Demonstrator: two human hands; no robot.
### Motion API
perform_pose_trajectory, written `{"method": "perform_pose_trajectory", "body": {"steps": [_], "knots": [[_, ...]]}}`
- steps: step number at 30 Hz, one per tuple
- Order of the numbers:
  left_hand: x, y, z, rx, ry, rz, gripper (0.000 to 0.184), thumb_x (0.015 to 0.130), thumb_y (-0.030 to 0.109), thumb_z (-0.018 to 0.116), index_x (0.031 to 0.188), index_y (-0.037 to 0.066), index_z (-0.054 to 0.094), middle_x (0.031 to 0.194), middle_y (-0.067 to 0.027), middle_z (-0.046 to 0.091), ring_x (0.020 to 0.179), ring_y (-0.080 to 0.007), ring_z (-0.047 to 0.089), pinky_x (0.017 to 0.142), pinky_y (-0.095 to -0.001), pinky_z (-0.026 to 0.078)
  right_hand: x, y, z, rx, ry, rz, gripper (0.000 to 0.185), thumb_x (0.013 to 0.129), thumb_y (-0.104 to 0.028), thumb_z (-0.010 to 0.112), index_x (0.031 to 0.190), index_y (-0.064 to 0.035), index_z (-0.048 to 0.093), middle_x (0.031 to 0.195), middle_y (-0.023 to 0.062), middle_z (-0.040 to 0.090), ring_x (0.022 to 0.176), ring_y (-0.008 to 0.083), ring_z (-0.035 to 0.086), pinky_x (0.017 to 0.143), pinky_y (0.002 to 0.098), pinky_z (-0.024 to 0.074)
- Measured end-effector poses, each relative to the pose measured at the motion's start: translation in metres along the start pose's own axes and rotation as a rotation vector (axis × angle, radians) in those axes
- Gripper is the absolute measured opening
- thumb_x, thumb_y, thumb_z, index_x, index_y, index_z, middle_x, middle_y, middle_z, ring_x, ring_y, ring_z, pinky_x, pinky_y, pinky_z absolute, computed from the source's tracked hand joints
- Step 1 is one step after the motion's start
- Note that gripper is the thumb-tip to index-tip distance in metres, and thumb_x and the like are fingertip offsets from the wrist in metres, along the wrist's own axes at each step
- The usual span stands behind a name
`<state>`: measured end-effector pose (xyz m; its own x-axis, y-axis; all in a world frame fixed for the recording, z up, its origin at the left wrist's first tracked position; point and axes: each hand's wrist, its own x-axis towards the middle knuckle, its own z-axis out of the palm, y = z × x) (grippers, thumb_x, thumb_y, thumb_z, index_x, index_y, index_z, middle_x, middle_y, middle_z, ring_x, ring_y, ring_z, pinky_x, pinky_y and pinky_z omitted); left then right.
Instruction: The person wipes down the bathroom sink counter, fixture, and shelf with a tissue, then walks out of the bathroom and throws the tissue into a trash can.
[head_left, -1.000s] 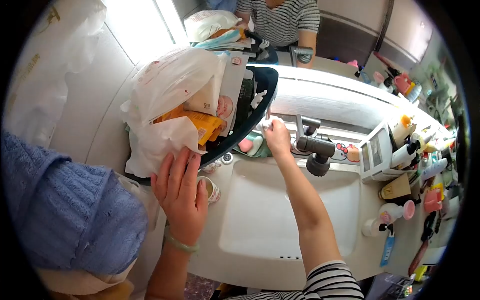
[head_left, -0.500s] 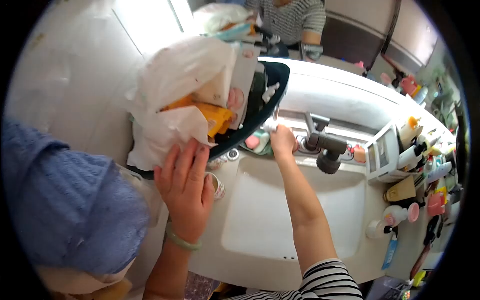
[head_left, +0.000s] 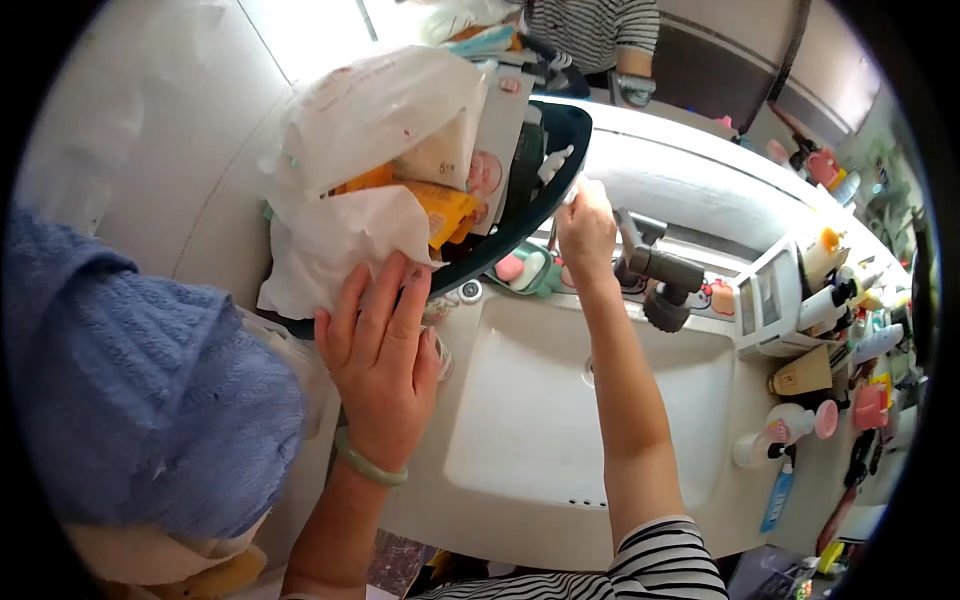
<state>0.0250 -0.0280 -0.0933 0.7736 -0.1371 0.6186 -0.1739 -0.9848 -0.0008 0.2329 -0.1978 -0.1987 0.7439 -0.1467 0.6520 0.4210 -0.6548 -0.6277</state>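
Observation:
My left hand (head_left: 385, 330), with a pale bangle at the wrist, lies with fingers stretched over white paper or plastic (head_left: 350, 250) at the near rim of a dark basket (head_left: 455, 272). Inside the basket are a white plastic bag (head_left: 390, 110), orange packets (head_left: 445, 212) and a white box (head_left: 497, 140) with a picture on it. At the basket's right end, my right hand (head_left: 588, 225) is closed, its fingertips by the rim. A bit of white shows at its fingers; what it holds is unclear. A white tube-like item (head_left: 555, 163) sticks up inside the rim.
Below my right arm is a white sink (head_left: 540, 400) with a grey faucet (head_left: 665, 270). A green soap dish (head_left: 530, 270) sits behind it. A white organizer (head_left: 770, 300) and several bottles crowd the right side. A blue towel (head_left: 170, 390) hangs at the left.
My right hand has risen from behind the sink, beside the faucet, to the basket's right rim. The drain and soap dish show more now. My left hand stays on the basket.

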Motion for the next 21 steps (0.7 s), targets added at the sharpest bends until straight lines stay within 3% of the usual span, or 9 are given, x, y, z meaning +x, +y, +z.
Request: {"method": "perform_pose_trajectory", "body": {"steps": [2, 5, 7, 11, 12, 15, 18, 19, 21], "knots": [[0.000, -0.001, 0.002, 0.014, 0.005, 0.002, 0.054, 0.075, 0.006, 0.061, 0.127, 0.008, 0.050, 0.134, -0.0071, 0.047, 0.127, -0.0290, 0.036, 0.108, -0.0474, 0.012, -0.016, 0.038, 0.023, 0.033, 0.019, -0.061, 0.020, 0.083, -0.011, 0.051, 0.102, -0.0046, 0.054, 0.088, 0.0174, 0.053, 0.082, 0.0379, 0.054, 0.070, 0.0442, 0.0435], [0.001, -0.002, 0.004, 0.049, 0.014, 0.019, 0.053, 0.075, 0.007, 0.061, 0.127, 0.007, 0.050, 0.133, -0.0078, 0.047, 0.127, -0.0289, 0.036, 0.108, -0.0475, 0.011, -0.047, 0.083, 0.049, -0.050, -0.318, 0.145, 0.025, 0.082, -0.011, 0.048, 0.105, -0.0044, 0.055, 0.094, 0.0193, 0.058, 0.090, 0.0381, 0.056, 0.074, 0.0446, 0.0444], [0.003, -0.001, 0.006, 0.072, 0.074, 0.000, 0.040, 0.081, 0.013, 0.057, 0.121, 0.012, 0.058, 0.127, -0.0031, 0.053, 0.122, -0.0241, 0.042, 0.108, -0.0407, 0.011, -0.056, 0.084, 0.049, -0.114, -0.402, 0.253, 0.021, 0.081, -0.016, 0.051, 0.097, -0.0062, 0.061, 0.091, 0.0211, 0.061, 0.088, 0.0367, 0.058, 0.074, 0.0449, 0.0451], [0.001, -0.002, 0.002, 0.050, 0.034, 0.036, 0.053, 0.076, 0.007, 0.060, 0.127, 0.006, 0.050, 0.132, -0.0088, 0.048, 0.128, -0.0291, 0.036, 0.109, -0.0468, 0.009, -0.044, 0.080, 0.044, -0.195, -0.469, 0.196, 0.023, 0.080, -0.014, 0.053, 0.100, -0.0056, 0.060, 0.092, 0.0199, 0.061, 0.087, 0.0354, 0.058, 0.075, 0.0440, 0.0455], [0.001, -0.002, 0.001, 0.047, 0.012, 0.030, 0.053, 0.076, 0.007, 0.060, 0.127, 0.006, 0.050, 0.132, -0.0090, 0.048, 0.129, -0.0293, 0.035, 0.109, -0.0466, 0.009, -0.037, 0.071, 0.038, -0.199, -0.463, 0.193, 0.023, 0.080, -0.014, 0.053, 0.100, -0.0056, 0.060, 0.092, 0.0199, 0.061, 0.087, 0.0354, 0.058, 0.075, 0.0440, 0.0455], [0.001, -0.002, 0.000, 0.038, -0.005, 0.018, 0.052, 0.076, 0.007, 0.060, 0.128, 0.006, 0.050, 0.133, -0.0092, 0.047, 0.129, -0.0295, 0.035, 0.109, -0.0465, 0.009, -0.018, 0.041, 0.026, -0.010, -0.032, -0.051, 0.011, 0.081, -0.010, 0.056, 0.086, -0.0017, 0.051, 0.078, 0.0162, 0.054, 0.073, 0.0366, 0.055, 0.065, 0.0432, 0.0432], [0.002, 0.001, 0.002, 0.032, 0.030, -0.002, 0.045, 0.080, 0.010, 0.057, 0.124, 0.008, 0.054, 0.129, -0.0071, 0.051, 0.125, -0.0271, 0.039, 0.109, -0.0437, 0.009, -0.008, 0.019, 0.017, 0.074, 0.060, -0.042, 0.012, 0.081, -0.012, 0.057, 0.083, -0.0018, 0.050, 0.077, 0.0158, 0.053, 0.071, 0.0360, 0.054, 0.063, 0.0425, 0.0428], [0.003, 0.002, 0.003, 0.035, 0.057, -0.022, 0.039, 0.083, 0.013, 0.056, 0.121, 0.010, 0.058, 0.126, -0.0050, 0.054, 0.121, -0.0248, 0.043, 0.109, -0.0408, 0.009, -0.016, 0.031, 0.027, -0.036, 0.006, -0.021, 0.031, 0.074, -0.005, 0.060, 0.105, -0.0034, 0.056, 0.086, 0.0147, 0.057, 0.081, 0.0326, 0.056, 0.072, 0.0405, 0.0455], [0.003, 0.003, 0.004, 0.028, 0.058, -0.019, 0.038, 0.083, 0.013, 0.055, 0.121, 0.010, 0.057, 0.126, -0.0052, 0.054, 0.122, -0.0251, 0.043, 0.109, -0.0409, 0.009, -0.044, 0.057, 0.050, -0.207, -0.103, 0.033, 0.031, 0.074, -0.005, 0.060, 0.104, -0.0037, 0.057, 0.086, 0.0142, 0.056, 0.082, 0.0325, 0.056, 0.072, 0.0414, 0.0455]]}}
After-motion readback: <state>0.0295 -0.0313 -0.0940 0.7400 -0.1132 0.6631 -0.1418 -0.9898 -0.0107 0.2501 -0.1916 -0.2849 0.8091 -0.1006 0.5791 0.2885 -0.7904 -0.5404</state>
